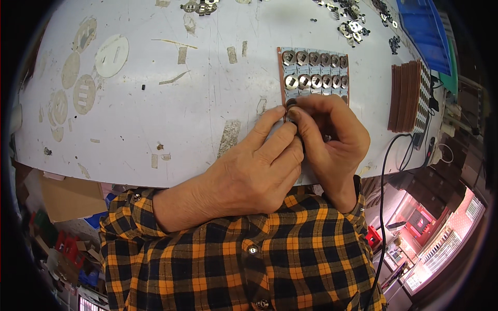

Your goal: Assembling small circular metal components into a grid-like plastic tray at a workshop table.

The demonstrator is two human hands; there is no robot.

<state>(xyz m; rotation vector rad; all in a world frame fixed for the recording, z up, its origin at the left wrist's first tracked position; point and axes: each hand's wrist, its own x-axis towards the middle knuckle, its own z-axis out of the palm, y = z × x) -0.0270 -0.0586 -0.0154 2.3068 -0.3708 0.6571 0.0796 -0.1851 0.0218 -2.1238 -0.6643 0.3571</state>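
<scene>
A light-blue circuit board panel with brown edges lies in front of me, set with rows of round, shiny metal battery holders. Its near part is hidden under my hands. My left hand has its fingers bent and drawn together at the panel's near left edge, gripping it there. Over the same corner, my right hand pinches a small dark round piece between thumb and forefinger. What kind of piece it is I cannot make out.
A row of stacked brown-edged boards stands at the right. Behind them is a blue bin. Loose metal clips lie in heaps at the far right, more at the far middle. A black cable hangs over the table's right edge.
</scene>
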